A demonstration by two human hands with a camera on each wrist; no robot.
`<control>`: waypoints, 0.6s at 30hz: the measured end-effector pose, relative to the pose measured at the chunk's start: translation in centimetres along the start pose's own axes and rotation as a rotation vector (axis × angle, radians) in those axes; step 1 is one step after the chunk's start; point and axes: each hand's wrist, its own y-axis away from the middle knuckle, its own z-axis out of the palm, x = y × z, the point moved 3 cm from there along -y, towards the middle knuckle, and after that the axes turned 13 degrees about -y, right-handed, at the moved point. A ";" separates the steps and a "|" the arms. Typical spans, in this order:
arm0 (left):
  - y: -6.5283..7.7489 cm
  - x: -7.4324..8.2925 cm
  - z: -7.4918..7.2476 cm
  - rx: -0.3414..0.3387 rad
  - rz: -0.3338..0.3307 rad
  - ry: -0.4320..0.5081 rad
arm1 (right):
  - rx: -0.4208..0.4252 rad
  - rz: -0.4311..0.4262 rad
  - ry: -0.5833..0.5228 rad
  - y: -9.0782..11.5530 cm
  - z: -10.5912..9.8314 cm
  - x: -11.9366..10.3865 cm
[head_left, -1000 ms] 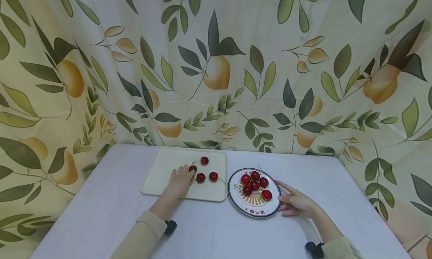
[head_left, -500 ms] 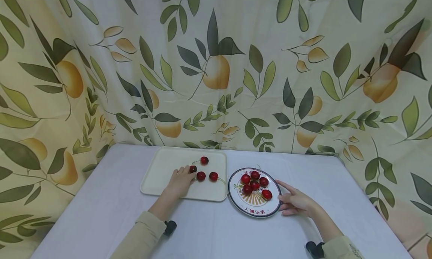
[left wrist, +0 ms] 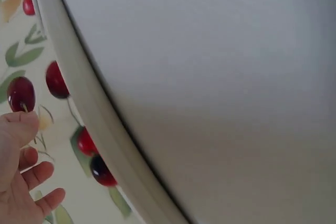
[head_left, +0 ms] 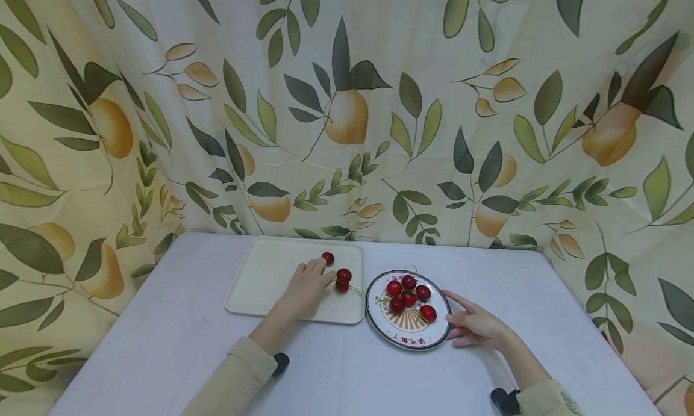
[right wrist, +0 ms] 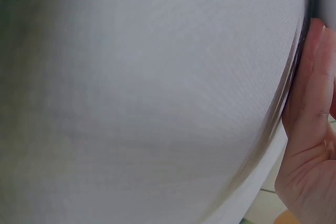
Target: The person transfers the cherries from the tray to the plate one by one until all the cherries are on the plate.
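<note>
Between thumb and fingertip, my left hand (head_left: 308, 286) pinches the stem of a dark red cherry (left wrist: 21, 94). In the head view this cherry (head_left: 344, 275) appears just above another cherry (head_left: 341, 287) lying on the cream tray (head_left: 260, 283). A further cherry (head_left: 328, 258) lies near the tray's back edge. The left wrist view also shows cherries (left wrist: 56, 80) along the tray rim; my hand hides one from the head view. On the right, my right hand (head_left: 477, 324) holds the rim of a round white plate (head_left: 403, 339) carrying several cherries (head_left: 408, 297).
A white cloth (head_left: 336, 368) covers the table. The plate stands close beside the tray's right edge. Behind the table hangs a curtain (head_left: 412, 181) printed with leaves and fruit.
My left hand has moved right and slightly up over the tray, taking a cherry by its stem towards the tray's right side. The right hand and plate stay in place.
</note>
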 end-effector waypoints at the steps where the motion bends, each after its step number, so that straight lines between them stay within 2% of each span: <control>1: -0.2 0.4 -0.2 0.006 0.009 -0.003 | 0.000 0.000 0.000 0.0 0.0 0.0; 4: -0.9 1.8 -0.9 0.039 0.048 -0.010 | 0.004 0.001 0.001 -0.1 0.0 0.1; 8: -1.7 3.9 -1.6 0.050 0.107 -0.035 | 0.012 0.003 0.002 -0.1 -0.1 0.1; 13: -2.4 6.6 -2.1 0.016 0.168 -0.125 | 0.008 0.003 -0.001 -0.2 -0.1 0.1; 18: -2.7 9.0 -2.0 -0.023 0.213 -0.122 | -0.008 -0.004 0.000 -0.2 -0.1 0.1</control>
